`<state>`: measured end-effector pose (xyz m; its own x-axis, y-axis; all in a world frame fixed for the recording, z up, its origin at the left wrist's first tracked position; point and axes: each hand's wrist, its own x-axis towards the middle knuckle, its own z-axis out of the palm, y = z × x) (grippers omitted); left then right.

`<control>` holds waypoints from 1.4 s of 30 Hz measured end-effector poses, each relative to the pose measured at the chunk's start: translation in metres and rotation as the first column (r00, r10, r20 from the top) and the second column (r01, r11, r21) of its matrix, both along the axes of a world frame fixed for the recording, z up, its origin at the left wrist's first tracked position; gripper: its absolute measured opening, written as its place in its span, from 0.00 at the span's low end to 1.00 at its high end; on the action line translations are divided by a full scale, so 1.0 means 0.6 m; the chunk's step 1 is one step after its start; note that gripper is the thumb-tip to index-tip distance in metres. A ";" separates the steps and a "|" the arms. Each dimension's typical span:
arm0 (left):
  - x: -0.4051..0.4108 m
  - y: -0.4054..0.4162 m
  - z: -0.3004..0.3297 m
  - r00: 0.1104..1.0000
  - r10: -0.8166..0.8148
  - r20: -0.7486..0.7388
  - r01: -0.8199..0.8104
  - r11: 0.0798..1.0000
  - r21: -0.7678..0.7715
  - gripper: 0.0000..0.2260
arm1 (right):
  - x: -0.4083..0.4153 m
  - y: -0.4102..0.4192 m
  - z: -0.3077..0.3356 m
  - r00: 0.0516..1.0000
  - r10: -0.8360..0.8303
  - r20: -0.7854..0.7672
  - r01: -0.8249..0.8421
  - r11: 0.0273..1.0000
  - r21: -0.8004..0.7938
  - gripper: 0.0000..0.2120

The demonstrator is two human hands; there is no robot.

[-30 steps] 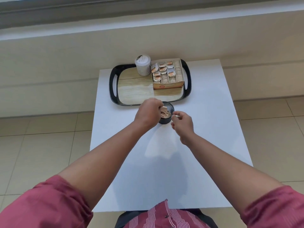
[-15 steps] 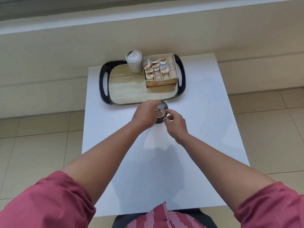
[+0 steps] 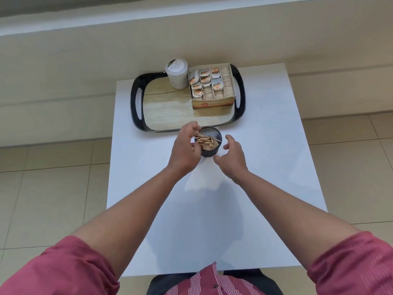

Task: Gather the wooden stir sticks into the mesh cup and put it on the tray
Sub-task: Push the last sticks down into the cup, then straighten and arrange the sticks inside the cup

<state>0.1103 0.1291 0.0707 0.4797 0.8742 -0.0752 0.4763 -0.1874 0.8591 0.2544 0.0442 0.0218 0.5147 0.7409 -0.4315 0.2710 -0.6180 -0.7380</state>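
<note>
A small black mesh cup stands on the white table just in front of the tray. Wooden stir sticks lean together inside it. My left hand wraps the cup's left side, fingers at the rim and touching the sticks. To the right of the cup, my right hand is spread with nothing in it and stays apart from the cup. The tray has a black rim with handles and a wood-look floor.
On the tray stand a white lidded jar at the back and a cardboard box of tea bags on the right. The tray's left and front floor is bare. The white table drops off to tiled floor on both sides.
My right hand has let go of the stick it pinched and has drawn back from the cup's rim, now spread. The left hand stays on the cup. The view shifted.
</note>
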 end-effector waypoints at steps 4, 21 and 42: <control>-0.003 0.004 -0.016 0.983 0.010 -0.183 -0.031 0.993 -0.115 0.38 | -0.002 0.006 -0.005 0.996 0.062 0.061 -0.061 0.998 -0.015 0.45; -0.014 0.009 -0.010 0.998 -0.015 -0.065 -0.006 0.954 -0.300 0.31 | -0.006 -0.008 0.012 0.996 0.078 -0.048 -0.065 0.973 0.223 0.43; -0.038 -0.060 0.004 0.963 -0.267 -0.030 0.255 0.944 -0.210 0.38 | -0.040 -0.031 0.029 0.990 0.132 -0.049 -0.118 0.968 0.221 0.39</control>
